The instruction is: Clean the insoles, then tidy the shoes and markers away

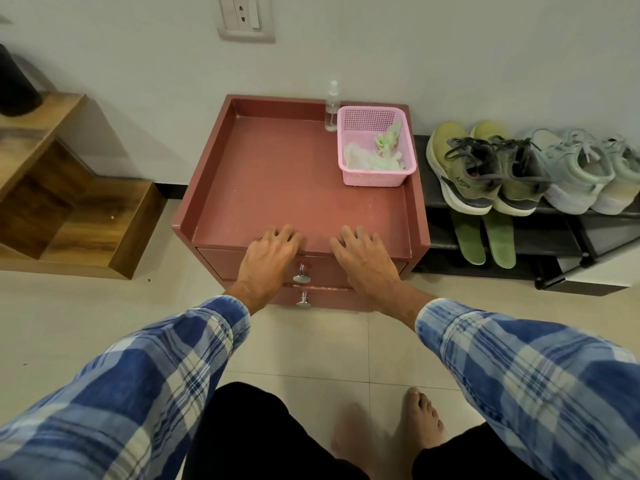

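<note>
Looked like a home entryway — tiled floor (311,344), low black shoe rack (547,233) lined with sneakers (485,168) against a plain wall (485,46), small red drawer cabinet (294,174), wooden shelving (69,209), wall socket (244,15) above.

A pink basket (375,176) and a spray bottle (332,110) are carried on the red cabinet top (277,174), well beyond the right hand (363,252).

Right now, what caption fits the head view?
Left hand and right hand rest on the front edge of a red cabinet; green insoles lie under shoes.
</note>
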